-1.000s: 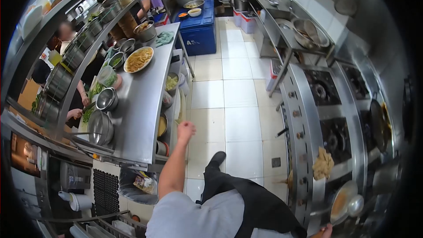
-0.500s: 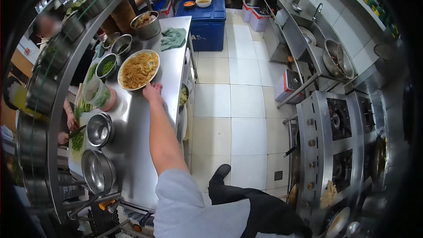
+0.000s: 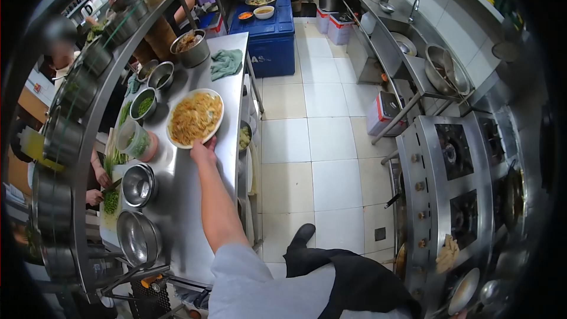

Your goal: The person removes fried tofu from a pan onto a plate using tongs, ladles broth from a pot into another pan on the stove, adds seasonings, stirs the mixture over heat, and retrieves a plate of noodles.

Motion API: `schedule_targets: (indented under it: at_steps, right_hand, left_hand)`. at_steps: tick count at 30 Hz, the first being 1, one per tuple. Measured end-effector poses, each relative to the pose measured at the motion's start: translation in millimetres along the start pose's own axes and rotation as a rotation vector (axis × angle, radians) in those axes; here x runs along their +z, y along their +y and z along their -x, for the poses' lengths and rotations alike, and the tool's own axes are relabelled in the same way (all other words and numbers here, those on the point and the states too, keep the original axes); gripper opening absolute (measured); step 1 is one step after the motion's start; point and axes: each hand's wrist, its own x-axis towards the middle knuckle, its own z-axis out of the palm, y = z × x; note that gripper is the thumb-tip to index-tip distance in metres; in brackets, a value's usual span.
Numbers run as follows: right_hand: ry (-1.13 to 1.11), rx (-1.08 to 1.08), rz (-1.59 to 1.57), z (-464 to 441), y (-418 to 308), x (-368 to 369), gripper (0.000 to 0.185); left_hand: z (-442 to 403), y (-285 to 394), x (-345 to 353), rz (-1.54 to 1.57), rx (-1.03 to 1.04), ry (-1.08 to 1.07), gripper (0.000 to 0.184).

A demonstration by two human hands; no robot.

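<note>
My left hand (image 3: 204,149) grips the near rim of a white oval plate (image 3: 221,119) heaped with fried noodles (image 3: 194,118). The plate is over the steel worktable (image 3: 192,201); whether it touches the surface I cannot tell. Left of it stand a steel bowl of chopped greens (image 3: 143,104) and a clear plastic tub (image 3: 136,142) with greens inside. Closer to me are stacked steel bowls (image 3: 139,185) and larger ones (image 3: 139,237). My right hand is out of sight.
Across the table, a co-worker's hands (image 3: 99,183) hold a knife over chopped greens (image 3: 111,201). A green cloth (image 3: 227,64) and a pot (image 3: 190,49) sit at the far end. Beyond is a blue chest (image 3: 271,53). A gas stove (image 3: 440,201) lines the right side of the tiled aisle.
The plate of noodles has come toward me and slightly right, away from the bowl of greens, with my left hand on its rim. The camera view has shifted a little.
</note>
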Motion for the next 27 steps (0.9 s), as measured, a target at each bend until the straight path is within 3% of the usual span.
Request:
schedule_targets:
  at_steps: [4, 6, 8, 9, 10, 11, 13, 14, 15, 17, 18, 19, 21, 24, 27]
  right_hand:
    - [-0.045, -0.094, -0.088, -7.8, 8.4, -86.3, 0.049]
    - [-0.107, -0.158, -0.172, -14.5, 19.5, -136.0, 0.050]
    - [0.208, -0.171, -0.134, -39.8, 41.5, -161.1, 0.044]
    - [0.332, -0.164, -0.138, -45.8, 57.7, -176.5, 0.041]
    - [0.427, -0.169, -0.140, -44.4, 74.8, -189.7, 0.039]
    - [0.479, -0.113, -0.064, -49.7, 90.2, -208.2, 0.045]
    - [0.546, -0.083, -0.035, 0.4, 61.8, -183.1, 0.017]
    - [0.539, -0.061, -0.094, -6.3, 77.7, -198.9, 0.009]
    - [0.516, -0.040, -0.054, 8.8, 63.1, -199.7, 0.009]
    - [0.501, 0.000, -0.028, 29.2, 63.0, -212.9, 0.009]
    - [0.462, -0.046, 0.053, 28.0, 75.4, -226.3, 0.007]
    - [0.414, -0.107, 0.142, 30.2, 80.2, -229.3, 0.006]
    - [0.422, -0.091, 0.144, 45.2, 69.3, -225.1, 0.010]
    - [0.417, -0.104, 0.160, 50.3, 88.2, -239.7, 0.014]
    - [0.413, -0.111, 0.157, 54.2, 100.4, -240.9, 0.016]
  left_hand:
    - [72.7, -1.4, -38.0, -0.121, 0.068, -0.140, 0.040]
    - [114.2, 2.6, -54.5, -0.151, -0.077, -0.239, 0.036]
    - [189.1, 5.3, -56.8, -0.273, -0.115, -0.496, 0.040]
    - [183.1, -8.8, -79.2, -0.289, -0.197, -0.621, 0.043]
    - [240.1, -11.6, -69.4, -0.348, -0.148, -0.576, 0.044]
    - [243.7, -21.2, -82.3, -0.483, -0.233, -0.721, 0.045]
    - [299.3, -39.2, -83.1, -0.566, -0.250, -0.794, 0.039]
    - [450.2, -20.7, -35.6, -0.735, -0.141, -0.554, 0.021]
    - [440.1, -39.0, -50.4, -0.614, -0.413, -0.683, 0.031]
    - [436.6, -87.7, -72.5, -0.811, -0.496, -0.876, 0.038]
    - [476.6, -105.3, -65.0, -0.600, -0.649, -1.130, 0.034]
    - [515.0, -116.6, -74.1, -0.544, -0.664, -1.051, 0.033]
    - [560.6, -145.1, -70.6, -0.571, -0.820, -1.259, 0.042]
    - [659.1, -187.8, -52.8, -0.664, -0.890, -1.277, 0.042]
    - [755.8, -214.7, -24.7, -0.717, -0.952, -1.483, 0.043]
